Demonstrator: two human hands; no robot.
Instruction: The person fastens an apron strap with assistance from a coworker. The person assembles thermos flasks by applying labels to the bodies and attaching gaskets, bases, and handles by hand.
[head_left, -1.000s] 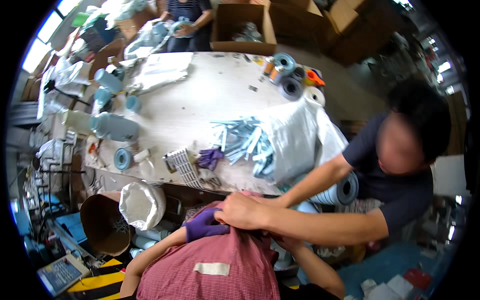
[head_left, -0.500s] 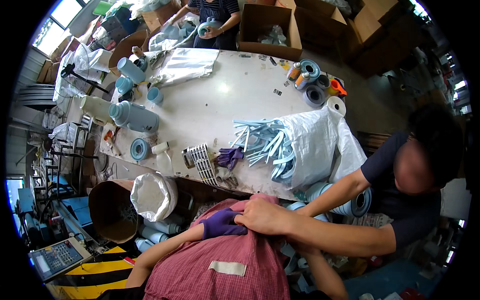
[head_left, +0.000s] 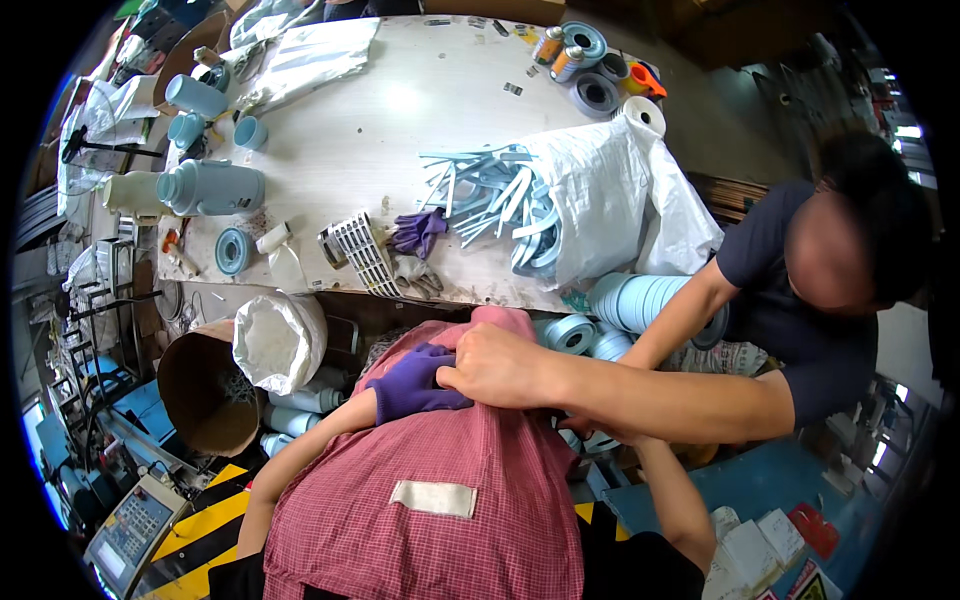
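A red checked apron [head_left: 390,540] with a pale patch covers my front, its upper part bunched up toward the table. My left hand [head_left: 418,385], in a purple glove, is closed on the bunched cloth. Right against it, a co-worker's bare fist [head_left: 495,368] grips the same apron; that arm reaches in from the right. My right forearm [head_left: 675,500] comes up from the lower right. Its hand [head_left: 612,436] is mostly hidden under the co-worker's forearm, so its fingers and anything in them do not show.
Across the white table [head_left: 330,150] lie a white sack [head_left: 600,200] of light-blue strips, a purple glove [head_left: 418,232], a slotted metal piece [head_left: 365,255] and a blue jug [head_left: 215,188]. Below its edge stand a white bag [head_left: 280,345], a cardboard drum [head_left: 205,390] and stacked blue rings [head_left: 640,300].
My view has tipped down and shifted right, so the table sits higher and more of my right forearm shows. My left hand and the co-worker's fist stay on the apron.
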